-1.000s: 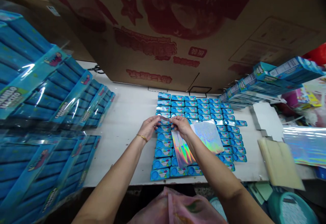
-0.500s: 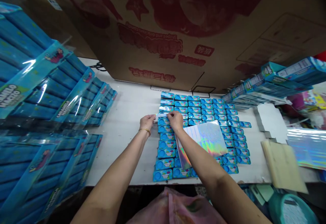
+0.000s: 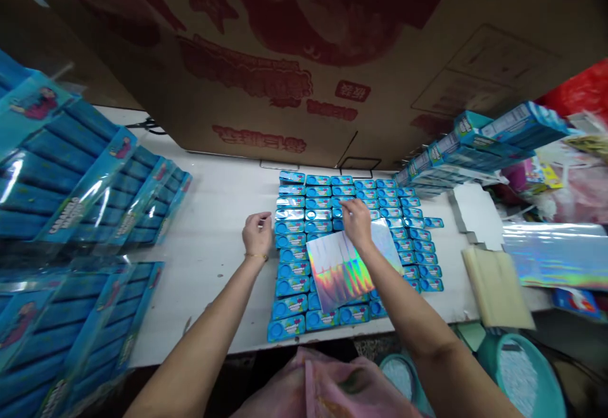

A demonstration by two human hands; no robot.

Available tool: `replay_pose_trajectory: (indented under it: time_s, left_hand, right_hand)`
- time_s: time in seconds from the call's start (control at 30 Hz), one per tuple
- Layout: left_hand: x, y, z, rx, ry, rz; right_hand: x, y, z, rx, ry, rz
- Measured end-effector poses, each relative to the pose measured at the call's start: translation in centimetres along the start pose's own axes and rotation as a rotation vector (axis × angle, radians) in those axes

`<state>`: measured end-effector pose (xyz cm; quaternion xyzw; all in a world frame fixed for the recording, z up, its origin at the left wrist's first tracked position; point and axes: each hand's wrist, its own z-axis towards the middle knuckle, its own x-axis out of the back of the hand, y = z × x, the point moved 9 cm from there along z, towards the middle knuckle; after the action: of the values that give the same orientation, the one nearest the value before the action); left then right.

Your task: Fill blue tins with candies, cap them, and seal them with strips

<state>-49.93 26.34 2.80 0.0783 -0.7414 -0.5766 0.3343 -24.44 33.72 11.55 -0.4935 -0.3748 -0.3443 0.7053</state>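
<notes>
Nearest, a pink plastic bag (image 3: 323, 386) is recorded at the lower edge, with a teal plastic basin (image 3: 517, 373) to its right. The left hand (image 3: 256, 234), a gold bracelet (image 3: 255, 256) at its wrist, is half open with the fingers loosely curled; nothing is gripped by it, and it is placed over the white table (image 3: 213, 183), just beside the tins. The right hand (image 3: 356, 223) is lowered onto the upper edge of a stack of holographic sheets (image 3: 339, 269); whether anything is pinched by it cannot be told. That stack is laid on a close grid of blue tins (image 3: 318, 191), some of which, at the upper left of the grid, are covered in shiny film (image 3: 289, 214). To the left, clear-wrapped blue display packs (image 3: 71, 183) are heaped. To the right are placed cream-coloured sheets (image 3: 496, 288), holographic film (image 3: 555, 256) and a white die-cut card (image 3: 477, 212). Farther off, blue boxes (image 3: 484, 133) are stacked, and a large cardboard carton (image 3: 285, 57) printed in red is seen overhead.
</notes>
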Motion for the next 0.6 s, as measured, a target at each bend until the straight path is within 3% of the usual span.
replay_pose_trajectory:
  time_s: [0.1, 0.17, 0.2, 0.37, 0.47, 0.6]
  left_hand:
    - [-3.5, 5.9, -3.3, -0.369, -0.201, 0.141]
    - [-5.4, 7.5, -4.8, -0.431, -0.266, 0.26]
    - [-5.5, 7.6, -4.9, -0.409, -0.237, 0.315]
    - [-0.9, 4.0, -2.2, -0.226, 0.051, 0.427]
    - [0.8, 1.4, -0.3, -0.161, 0.04, 0.387]
    - [0.3, -0.6, 1.3, -0.092, -0.022, 0.256]
  right_hand:
    - [3.3, 3.8, -1.6, 0.044, 0.021, 0.014]
    - [3.5, 4.2, -2.7, 0.092, -0.02, 0.051]
    - [3.1, 3.7, -3.1, 0.113, -0.044, 0.077]
    - [-2.3, -2.5, -2.4, 0.098, -0.245, 0.209]
    - [-6.1, -4.9, -1.0, -0.063, -0.412, 0.248]
    - [-9.3, -4.8, 0.0, -0.29, -0.5, 0.215]
